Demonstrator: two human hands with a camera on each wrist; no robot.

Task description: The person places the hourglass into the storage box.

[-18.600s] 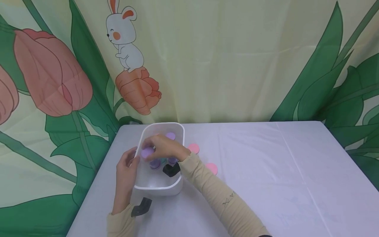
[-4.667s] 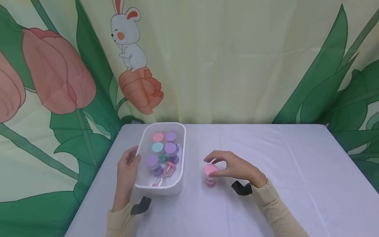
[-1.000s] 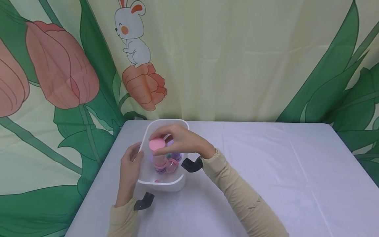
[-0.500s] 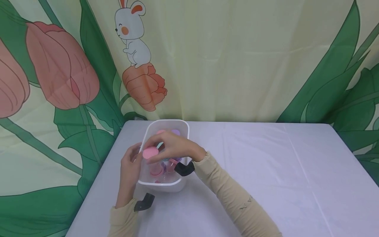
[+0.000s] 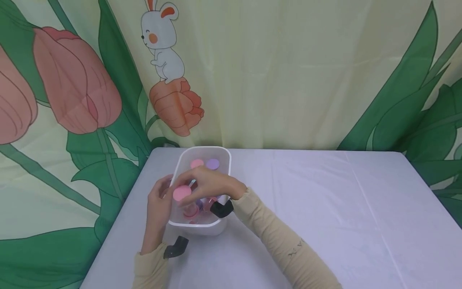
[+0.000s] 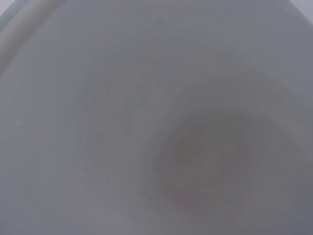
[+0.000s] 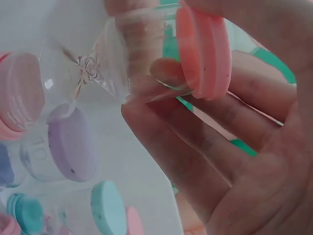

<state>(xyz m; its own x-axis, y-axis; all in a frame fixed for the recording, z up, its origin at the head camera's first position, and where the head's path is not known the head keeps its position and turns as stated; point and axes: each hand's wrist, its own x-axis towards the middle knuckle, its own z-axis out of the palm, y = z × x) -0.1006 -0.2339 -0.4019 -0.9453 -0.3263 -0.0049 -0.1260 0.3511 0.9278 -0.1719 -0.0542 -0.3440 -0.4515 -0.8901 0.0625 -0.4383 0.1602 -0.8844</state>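
Note:
My right hand (image 5: pixel 205 182) reaches over the white plastic bin (image 5: pixel 196 224) and grips a clear sand timer with pink caps (image 5: pixel 182 193). In the right wrist view the fingers curl round the upper bulb beside the pink cap (image 7: pixel 204 61); the other pink end is at the left edge. The timer stands nearly upright inside the bin's left front part. My left hand (image 5: pixel 157 206) holds the bin's left rim, thumb at the edge. Near the held timer are a purple-capped timer (image 7: pixel 73 142) and a teal-capped timer (image 7: pixel 108 208). The left wrist view shows a blurred pale surface.
Toward the back of the bin stand another pink-capped timer (image 5: pixel 196 163) and a purple-capped timer (image 5: pixel 213 163). The bin sits at the left of a table with a white cloth (image 5: pixel 306 208). A printed curtain (image 5: pixel 281 80) hangs behind the table.
Earlier the right hand was at this pink timer on the cloth right of the bin; it has since carried it into the bin. Over the last second it moved left and toward the front.

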